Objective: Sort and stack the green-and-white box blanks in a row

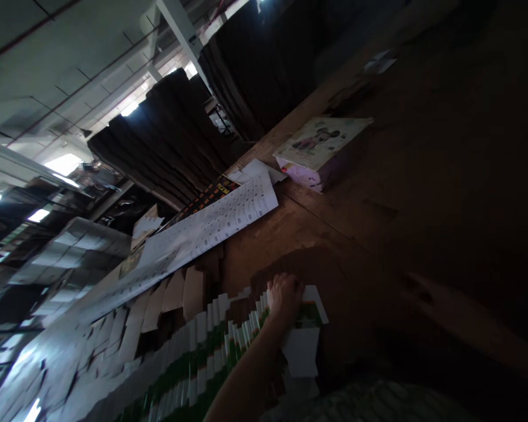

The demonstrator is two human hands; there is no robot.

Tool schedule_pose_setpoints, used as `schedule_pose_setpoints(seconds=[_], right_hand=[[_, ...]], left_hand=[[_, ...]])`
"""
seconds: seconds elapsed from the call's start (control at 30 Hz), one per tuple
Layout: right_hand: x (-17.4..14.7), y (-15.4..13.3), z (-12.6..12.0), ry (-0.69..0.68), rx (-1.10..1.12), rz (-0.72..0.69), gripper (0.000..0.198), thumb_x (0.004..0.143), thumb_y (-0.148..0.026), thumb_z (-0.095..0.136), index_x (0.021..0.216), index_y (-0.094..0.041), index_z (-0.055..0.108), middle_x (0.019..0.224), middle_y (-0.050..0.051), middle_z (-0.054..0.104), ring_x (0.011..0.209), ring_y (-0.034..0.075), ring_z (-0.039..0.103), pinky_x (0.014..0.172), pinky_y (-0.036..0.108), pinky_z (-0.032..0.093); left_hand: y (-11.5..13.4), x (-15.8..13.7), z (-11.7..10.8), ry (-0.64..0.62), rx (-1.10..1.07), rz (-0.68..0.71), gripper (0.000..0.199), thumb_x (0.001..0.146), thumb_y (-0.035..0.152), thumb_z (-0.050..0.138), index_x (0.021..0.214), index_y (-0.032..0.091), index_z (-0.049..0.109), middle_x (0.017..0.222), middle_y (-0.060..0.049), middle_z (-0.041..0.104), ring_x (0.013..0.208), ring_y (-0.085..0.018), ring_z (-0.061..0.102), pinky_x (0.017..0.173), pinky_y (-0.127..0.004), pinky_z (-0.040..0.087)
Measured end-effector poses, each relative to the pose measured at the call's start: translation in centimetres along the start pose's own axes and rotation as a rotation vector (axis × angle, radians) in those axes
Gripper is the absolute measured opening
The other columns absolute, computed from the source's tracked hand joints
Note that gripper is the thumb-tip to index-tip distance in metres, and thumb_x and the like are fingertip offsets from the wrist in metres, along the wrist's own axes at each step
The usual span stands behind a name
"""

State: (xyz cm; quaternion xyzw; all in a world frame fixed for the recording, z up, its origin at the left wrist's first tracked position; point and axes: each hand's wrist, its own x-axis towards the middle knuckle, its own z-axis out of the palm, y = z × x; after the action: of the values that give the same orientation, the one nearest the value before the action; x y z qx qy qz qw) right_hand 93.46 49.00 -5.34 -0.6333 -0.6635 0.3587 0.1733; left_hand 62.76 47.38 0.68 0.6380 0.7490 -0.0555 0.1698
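Green-and-white card pieces (211, 346) stand in a tightly packed, slanting row that runs from the left hand (286, 296) toward 8 o'clock. That hand lies over the upper end of the row, its fingers bent and close together, the tips turned down among the edges. Whether thumb and fingers are clamped on a piece I cannot tell, since the palm side is hidden. One piece juts out just beside the hand at 3 o'clock, and a white flap (301, 351) hangs lower, at 5 o'clock.

Farther off at 3 o'clock, well apart from the row, the right hand (426, 296) is in deep shadow and blurred; how far its fingers are spread, and whether they hold anything, I cannot tell.

Brown cardboard pieces (171, 293) line the row's outer side at 9 o'clock from the left hand. A long printed sheet (215, 214) crosses at 10 o'clock, its near edge slanting up toward 12. At 1 o'clock sits a block with a cartoon cover (321, 143), a corner pointing back at the hand. Between that corner and the fingers stretches the brown tabletop (264, 252), with a thin seam (321, 220) running through it.
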Motion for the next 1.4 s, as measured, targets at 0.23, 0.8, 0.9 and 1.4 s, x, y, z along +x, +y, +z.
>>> schedule_pose_setpoints(seconds=[0.23,0.8,0.9,1.4], right_hand=[[-1.9,-6.2,7.0,-0.241,0.116,-0.317,0.059,0.091,-0.062,0.036,0.131,-0.027,0.062,0.147,0.011,0.05,0.135,0.033,0.044,0.107,0.054,0.041],[-1.7,-1.0,7.5,-0.091,-0.329,-0.413,0.05,0.081,-0.033,0.052,0.131,-0.033,0.061,0.146,0.011,0.051,0.134,0.04,0.043,0.1,0.063,0.042],[-1.0,2.0,3.5,0.06,-0.311,-0.325,0.056,0.076,-0.029,0.049,0.131,-0.028,0.062,0.144,0.016,0.052,0.136,0.046,0.038,0.098,0.071,0.037],[-1.0,-5.4,1.1,-0.121,-0.081,-0.139,0.054,0.077,-0.059,0.041,0.099,-0.019,0.07,0.106,0.017,0.073,0.108,0.038,0.064,0.094,0.052,0.048]], left_hand=[[0.0,0.1,-0.1,0.046,-0.082,-0.066,0.016,0.087,0.026,0.057,0.086,0.027,0.073,0.099,0.0,0.071,0.103,-0.021,0.058,0.088,-0.035,0.039],[1.8,-0.2,2.1,-0.01,0.046,0.126,0.059,0.082,0.036,0.065,0.137,0.034,0.045,0.146,-0.005,0.042,0.133,-0.029,0.035,0.112,-0.05,0.025],[2.0,-0.2,2.3,-0.015,0.02,0.117,0.063,0.08,0.034,0.068,0.138,0.035,0.045,0.145,-0.005,0.044,0.134,-0.028,0.036,0.114,-0.051,0.023],[1.4,0.4,-1.5,0.01,0.018,0.072,0.023,0.092,0.034,0.053,0.108,0.024,0.067,0.12,-0.006,0.063,0.12,-0.025,0.049,0.107,-0.048,0.031]])
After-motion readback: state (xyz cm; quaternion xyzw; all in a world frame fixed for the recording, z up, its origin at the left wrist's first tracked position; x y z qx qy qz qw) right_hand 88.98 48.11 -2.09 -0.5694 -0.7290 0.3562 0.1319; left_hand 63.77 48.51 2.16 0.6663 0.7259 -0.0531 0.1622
